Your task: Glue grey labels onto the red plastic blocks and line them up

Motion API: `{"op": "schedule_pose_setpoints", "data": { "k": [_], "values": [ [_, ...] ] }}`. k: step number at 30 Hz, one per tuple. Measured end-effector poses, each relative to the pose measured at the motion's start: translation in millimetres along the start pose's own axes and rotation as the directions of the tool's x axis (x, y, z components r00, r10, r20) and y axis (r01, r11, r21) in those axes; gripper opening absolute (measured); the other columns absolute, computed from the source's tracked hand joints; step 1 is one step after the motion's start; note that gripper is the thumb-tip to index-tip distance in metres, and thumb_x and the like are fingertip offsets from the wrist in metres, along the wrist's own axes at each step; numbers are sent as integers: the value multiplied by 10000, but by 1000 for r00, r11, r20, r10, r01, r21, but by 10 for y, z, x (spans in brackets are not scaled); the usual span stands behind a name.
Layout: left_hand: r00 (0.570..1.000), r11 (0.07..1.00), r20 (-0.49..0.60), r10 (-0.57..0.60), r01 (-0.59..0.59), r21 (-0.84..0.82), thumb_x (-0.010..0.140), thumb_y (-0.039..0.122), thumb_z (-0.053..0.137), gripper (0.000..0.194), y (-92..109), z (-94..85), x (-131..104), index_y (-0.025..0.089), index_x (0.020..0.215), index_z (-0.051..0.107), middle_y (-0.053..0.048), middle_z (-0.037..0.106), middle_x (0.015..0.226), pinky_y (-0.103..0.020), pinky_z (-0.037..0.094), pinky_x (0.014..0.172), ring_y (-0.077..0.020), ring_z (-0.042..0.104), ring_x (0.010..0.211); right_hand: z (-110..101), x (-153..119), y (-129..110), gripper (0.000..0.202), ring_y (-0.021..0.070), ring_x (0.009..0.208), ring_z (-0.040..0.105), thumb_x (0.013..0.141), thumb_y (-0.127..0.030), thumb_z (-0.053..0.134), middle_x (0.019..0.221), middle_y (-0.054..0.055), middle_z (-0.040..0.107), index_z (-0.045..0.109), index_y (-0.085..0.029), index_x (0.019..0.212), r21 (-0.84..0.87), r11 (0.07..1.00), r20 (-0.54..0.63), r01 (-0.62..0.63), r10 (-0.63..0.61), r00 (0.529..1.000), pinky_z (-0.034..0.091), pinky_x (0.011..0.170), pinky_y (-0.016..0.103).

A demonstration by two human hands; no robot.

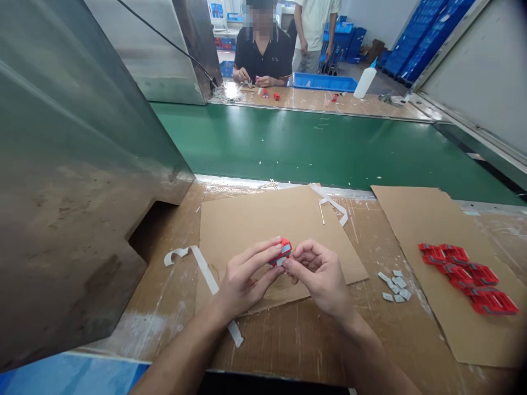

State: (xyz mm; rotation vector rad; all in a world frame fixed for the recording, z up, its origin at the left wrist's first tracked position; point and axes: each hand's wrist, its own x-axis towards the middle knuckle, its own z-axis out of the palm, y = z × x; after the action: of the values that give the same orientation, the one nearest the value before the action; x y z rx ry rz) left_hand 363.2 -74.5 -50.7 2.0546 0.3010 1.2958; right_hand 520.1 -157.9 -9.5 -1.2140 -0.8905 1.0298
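Observation:
Above the middle cardboard sheet (263, 219), my left hand (249, 274) grips a small red part (285, 244) with grey-white faces between its fingers and thumb. My right hand (319, 271) is at the part's lower right side, thumb and index finger pinched together at its edge; whatever lies between those fingertips is too small to tell. Several small grey-white pieces (398, 282) lie loose on the table to the right. Farther right, several red parts (463, 269) rest in a cluster on another cardboard sheet (436, 219).
White tape strips (203, 269) curl left of my hands and at the cardboard's back edge. A metal housing (82, 181) rises at left. Beyond the green belt (288, 142), a seated person handles small parts; a white bottle (365, 82) and blue tray (325, 82) are there.

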Motion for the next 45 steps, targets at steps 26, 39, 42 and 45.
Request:
{"op": "schedule_pose_setpoints", "data": {
  "k": [26, 39, 42, 45],
  "values": [
    [880, 853, -170, -444, 357, -382, 661, 386, 937, 457, 192, 57, 77, 168, 1011, 742, -69, 810, 845, -202, 625, 672, -164, 764, 710, -7, -37, -30, 256, 216, 988, 647, 923, -77, 642, 1046, 85, 653, 607, -218, 1135, -631, 313, 355, 710, -697, 623, 605, 803, 370],
    [933, 966, -270, -239, 201, -162, 702, 360, 917, 408, 184, 88, -14, 172, 1015, 735, -39, 769, 786, -201, 581, 671, -129, 696, 665, 90, -75, -57, 253, 190, 814, 604, 901, -21, 615, 882, 67, 653, 640, -180, 1096, -677, 249, 348, 693, -721, 599, 570, 709, 319],
    [914, 941, -262, -310, 255, -224, 703, 439, 902, 425, 193, 87, 19, 154, 970, 735, -60, 772, 771, -210, 592, 638, -143, 704, 646, 90, -68, -59, 249, 185, 825, 620, 909, -35, 623, 893, 61, 651, 634, -199, 1096, -675, 255, 330, 692, -735, 592, 581, 713, 318],
    [902, 923, -248, -354, 295, -246, 713, 484, 883, 436, 206, 83, 35, 145, 942, 729, -65, 766, 748, -212, 596, 604, -150, 706, 623, 91, -78, -60, 265, 189, 835, 639, 923, -53, 618, 899, 62, 657, 626, -212, 1134, -664, 238, 337, 709, -751, 567, 587, 723, 328]
  ]
}}
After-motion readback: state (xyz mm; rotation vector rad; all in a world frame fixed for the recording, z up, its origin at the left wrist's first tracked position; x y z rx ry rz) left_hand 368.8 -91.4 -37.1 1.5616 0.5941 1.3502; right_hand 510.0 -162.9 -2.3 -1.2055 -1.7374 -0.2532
